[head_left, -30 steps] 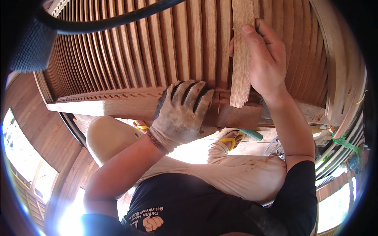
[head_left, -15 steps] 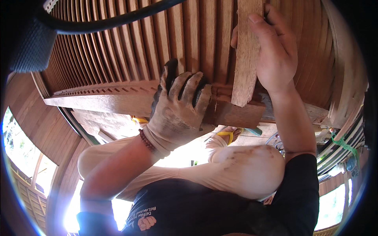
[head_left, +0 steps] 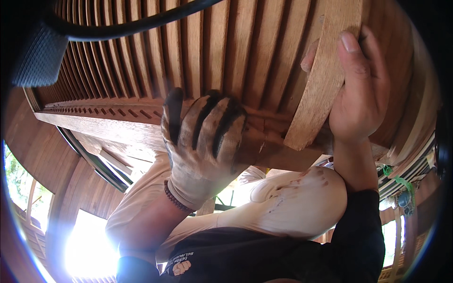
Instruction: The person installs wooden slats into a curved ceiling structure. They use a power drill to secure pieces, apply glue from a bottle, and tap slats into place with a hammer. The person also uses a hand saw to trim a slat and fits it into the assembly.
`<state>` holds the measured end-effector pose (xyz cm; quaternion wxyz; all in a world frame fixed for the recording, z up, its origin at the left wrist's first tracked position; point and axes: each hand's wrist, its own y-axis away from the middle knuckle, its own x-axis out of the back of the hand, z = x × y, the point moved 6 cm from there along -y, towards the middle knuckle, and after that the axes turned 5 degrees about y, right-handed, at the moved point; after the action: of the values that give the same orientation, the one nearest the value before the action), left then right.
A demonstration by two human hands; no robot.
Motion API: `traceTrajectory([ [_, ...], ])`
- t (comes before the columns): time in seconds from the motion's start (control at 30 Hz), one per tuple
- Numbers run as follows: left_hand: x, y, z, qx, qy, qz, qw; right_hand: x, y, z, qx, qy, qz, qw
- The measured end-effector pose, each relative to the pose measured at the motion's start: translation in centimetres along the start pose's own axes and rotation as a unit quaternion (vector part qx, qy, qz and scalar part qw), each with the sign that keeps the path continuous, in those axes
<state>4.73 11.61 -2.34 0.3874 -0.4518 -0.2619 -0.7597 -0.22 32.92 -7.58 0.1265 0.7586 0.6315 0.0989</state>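
My right hand [head_left: 361,94], bare, grips a loose wooden slat [head_left: 325,80], thumb on its face and fingers behind it. Tilted, the slat has its lower end close to the bottom rail [head_left: 278,151] of a louvered wooden panel [head_left: 188,52]. Whether that end touches the rail, I cannot tell. My left hand [head_left: 203,137] wears a stained, pale work glove with dark fingertips. Its fingers are curled over the rail left of the slat; its thumb is hidden. Slanted slots [head_left: 125,112] run along the rail, and several slats stand in the panel.
A black cable [head_left: 141,27] crosses the upper left in front of the panel. My bent leg [head_left: 302,203] in light trousers lies just below the rail. Green cord [head_left: 403,184] hangs at the right by stacked strips, and curved plank walls stand at the left.
The slat in my right hand has moved right and down and tilts more. My left hand sits slightly lower and further left in view, still on the rail. The view has shifted too.
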Motion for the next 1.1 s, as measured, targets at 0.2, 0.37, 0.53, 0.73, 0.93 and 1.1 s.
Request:
traceTrajectory([
  [0.2,-0.4,0.6,-0.2,-0.002,-0.007,0.011,1.0,-1.0,-0.2,0.2,0.033,0.05,0.001,0.998],
  [0.37,-1.0,0.8,-0.3,-0.032,-0.048,0.034,0.998,-1.5,0.1,0.0,0.082,0.088,-0.051,0.991],
  [0.53,-0.7,0.5,0.0,0.0,-0.03,0.034,0.999,-1.8,-0.3,-0.8,0.259,0.172,-0.144,0.939],
  [0.73,-0.6,-0.1,-0.3,-0.008,-0.027,0.017,0.999,-2.3,0.0,0.1,0.088,0.087,-0.067,0.99],
  [0.93,-0.5,0.2,-0.5,-0.025,-0.024,0.023,0.999,-3.4,-0.4,-2.3,0.039,0.114,-0.058,0.991],
  [1.1,0.0,0.1,-0.1,-0.041,0.005,-0.017,0.999,-2.2,0.0,-0.7,0.084,0.201,0.025,0.976],
])
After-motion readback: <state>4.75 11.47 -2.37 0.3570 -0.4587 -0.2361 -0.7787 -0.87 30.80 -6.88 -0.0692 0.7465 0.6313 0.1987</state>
